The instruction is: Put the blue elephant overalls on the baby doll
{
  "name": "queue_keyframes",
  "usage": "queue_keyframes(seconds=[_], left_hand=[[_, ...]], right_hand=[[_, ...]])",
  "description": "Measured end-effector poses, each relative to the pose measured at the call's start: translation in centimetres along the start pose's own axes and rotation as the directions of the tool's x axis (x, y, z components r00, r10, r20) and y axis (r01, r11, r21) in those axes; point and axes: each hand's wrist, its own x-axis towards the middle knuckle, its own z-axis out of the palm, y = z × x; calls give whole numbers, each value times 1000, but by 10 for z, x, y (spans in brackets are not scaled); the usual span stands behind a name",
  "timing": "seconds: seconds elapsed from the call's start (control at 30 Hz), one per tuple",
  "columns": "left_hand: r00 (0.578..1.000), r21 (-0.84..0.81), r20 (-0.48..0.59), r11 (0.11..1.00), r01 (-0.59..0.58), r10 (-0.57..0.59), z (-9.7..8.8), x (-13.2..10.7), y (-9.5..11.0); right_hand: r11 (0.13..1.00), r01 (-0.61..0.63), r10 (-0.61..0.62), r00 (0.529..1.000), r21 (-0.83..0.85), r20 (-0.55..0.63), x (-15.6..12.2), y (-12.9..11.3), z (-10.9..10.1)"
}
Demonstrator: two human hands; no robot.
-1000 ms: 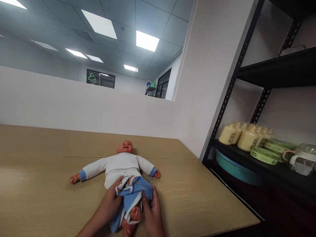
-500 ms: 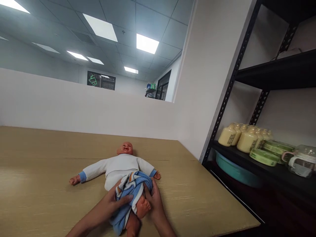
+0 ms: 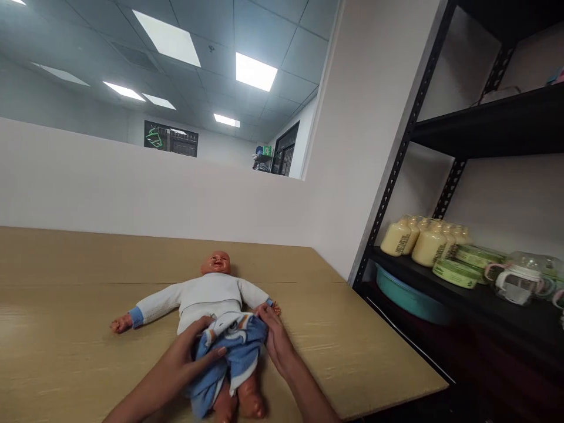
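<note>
A baby doll point(image 3: 207, 291) in a white top lies on its back on the wooden table point(image 3: 66, 329), arms spread, head pointing away from me. Blue and white trousers point(image 3: 233, 346) are bunched around its hips, and its bare feet stick out at the bottom. My left hand point(image 3: 194, 352) grips the trousers at the doll's left hip, fingers curled into the cloth. My right hand point(image 3: 273, 338) holds the waistband at the other hip, next to the doll's small hand.
A white partition wall point(image 3: 132, 194) runs behind the table. To the right stands a black metal shelf point(image 3: 462, 294) with several yellow bottles point(image 3: 414, 238), green lidded tubs point(image 3: 458, 270), clear handled cups point(image 3: 515, 282) and a teal basin point(image 3: 409, 296) underneath. The table edge is near my right.
The trousers have slid up the doll's legs to its hips. Both my hands moved up with them, and the doll's legs have dropped flat onto the table.
</note>
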Motion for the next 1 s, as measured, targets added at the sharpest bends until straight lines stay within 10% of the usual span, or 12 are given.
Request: queue_keyframes(seconds=[0.33,0.6,0.83,1.0], left_hand=[[991,122,11,984,132,-135,-54,-20,-37],[981,-71,-149,991,117,-126,-47,26,-46],[971,-3,-210,993,118,-116,-60,43,-73],[945,-74,-270,982,171,-185,-68,72,-76]], right_hand=[[893,177,40,885,-414,463,-7,-41,-13],[912,112,5,959,-395,283,54,6,8],[932,37,111,917,-360,382,72,-1,10],[924,-31,91,986,-380,142,96,20,18]])
